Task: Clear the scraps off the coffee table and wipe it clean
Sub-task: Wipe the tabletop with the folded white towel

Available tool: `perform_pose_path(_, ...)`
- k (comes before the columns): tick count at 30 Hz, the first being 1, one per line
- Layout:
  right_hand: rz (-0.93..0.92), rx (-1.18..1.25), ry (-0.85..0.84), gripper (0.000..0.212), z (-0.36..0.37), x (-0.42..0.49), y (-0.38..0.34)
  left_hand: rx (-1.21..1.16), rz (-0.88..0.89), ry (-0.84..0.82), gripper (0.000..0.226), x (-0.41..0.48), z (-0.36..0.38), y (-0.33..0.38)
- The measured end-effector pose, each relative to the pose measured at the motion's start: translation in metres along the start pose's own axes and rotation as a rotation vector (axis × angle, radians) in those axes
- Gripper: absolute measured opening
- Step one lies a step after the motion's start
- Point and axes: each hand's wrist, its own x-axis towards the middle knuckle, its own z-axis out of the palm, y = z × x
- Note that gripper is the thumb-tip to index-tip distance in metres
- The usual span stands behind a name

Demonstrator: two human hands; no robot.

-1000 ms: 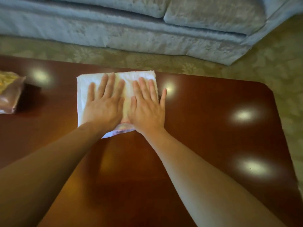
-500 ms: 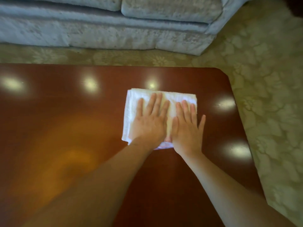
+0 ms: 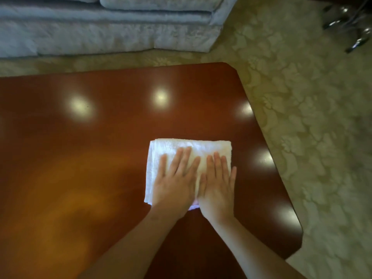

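**Both palms flat on the folded cloth, near the bench's right edge**

Nearest the camera, two bare forearms reach forward over the polished brown bench [image 3: 80,137]. The left hand [image 3: 175,184] and right hand [image 3: 217,188] lie side by side, thumbs almost touching, pressed flat on a folded white cloth [image 3: 173,147]. Neither hand grips it: the fingers [image 3: 186,158] are stretched out straight and a little apart, pointing away from the person, holding the cloth down by pressure alone.

The cloth lies directly under the hands and extends past the fingertips toward the far side. Its long axis runs left to right, across the line of the forearms. The left hand covers the middle of the cloth, with bare cloth showing at its left; the right hand sits at the cloth's right end, its little finger just over the edge onto the wood.

To the right, a strip of bare bench remains before the edge and the patterned carpet [image 3: 312,127]. To the left, much more surface lies open. My judgement: the next stroke depends on that imbalance, with little room rightward and a long run leftward.

No scraps show on the visible bench, and no container is in view. Farther off stands a pale sofa [image 3: 110,27].
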Motion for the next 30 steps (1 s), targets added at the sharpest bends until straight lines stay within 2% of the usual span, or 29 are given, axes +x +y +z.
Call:
perform_pose_path(3,-0.025,-0.005,0.035,0.061,0.004,0.018,-0.014,-0.012,-0.013,0.095,0.059,0.007,0.007,-0.015)
perform_pose_path(6,-0.062,0.031,0.021,0.061,0.015,0.027,-0.009,0.057,0.031,0.158,0.060,0.016,0.013,-0.018)
perform_pose_path(11,-0.097,0.111,0.068,0.059,0.012,0.044,0.002,0.113,0.060,0.169,0.061,0.042,0.008,-0.017)
perform_pose_path(18,-0.135,0.055,0.039,0.061,-0.008,0.203,0.055,0.034,0.018,0.195,0.059,0.197,-0.026,-0.006)
perform_pose_path(22,-0.088,0.088,0.009,0.060,-0.020,0.275,0.071,0.050,0.000,0.161,0.058,0.269,-0.049,-0.001)
perform_pose_path(30,-0.053,0.107,-0.025,0.061,-0.023,0.256,0.077,0.051,-0.050,0.121,0.058,0.259,-0.047,0.016)
